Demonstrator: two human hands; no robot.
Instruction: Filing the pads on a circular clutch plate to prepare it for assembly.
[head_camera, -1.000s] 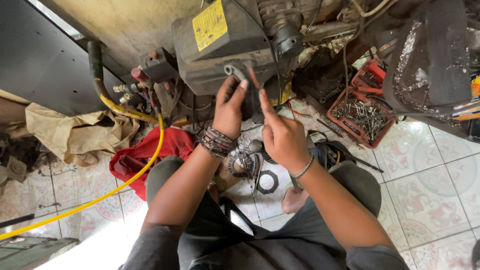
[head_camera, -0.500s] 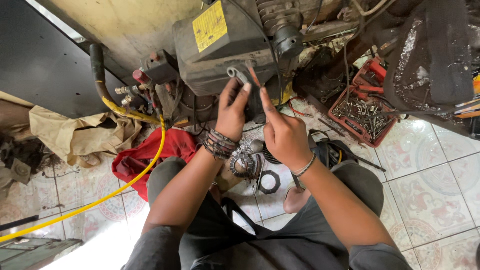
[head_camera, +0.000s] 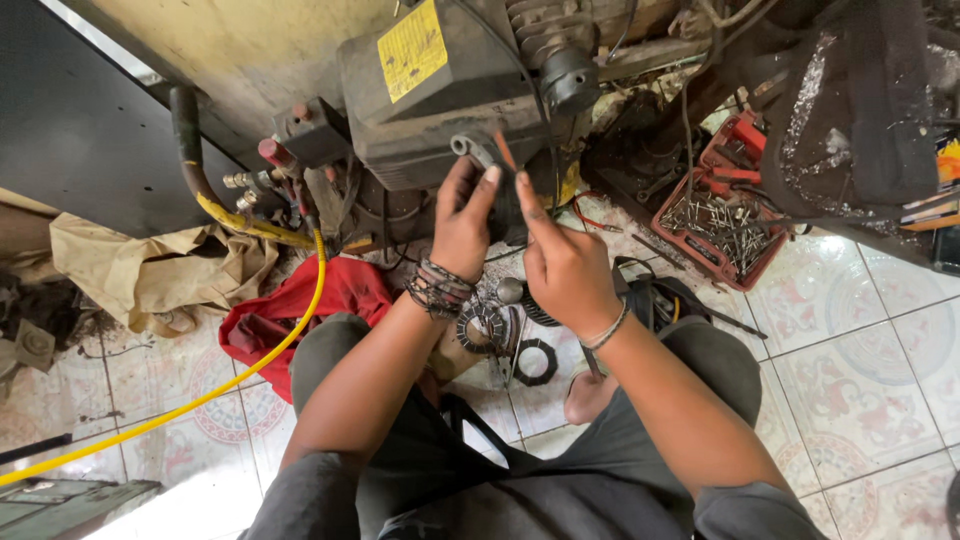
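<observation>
Both hands are reaching up to a dark engine housing (head_camera: 440, 110); the left hand (head_camera: 462, 225) is pinching a grey metal bracket (head_camera: 475, 148) between its fingers; the right hand (head_camera: 562, 262) is raising one finger just beside the bracket, other fingers curled; round metal parts (head_camera: 495, 325) are lying on the floor below.

Red rag (head_camera: 300, 305), yellow hose (head_camera: 240, 375), screw tray (head_camera: 722, 222).

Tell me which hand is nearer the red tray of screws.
Right. The right hand is raised at the dark machine, on the side toward the red tray; the left hand is beyond it, farther away.
</observation>
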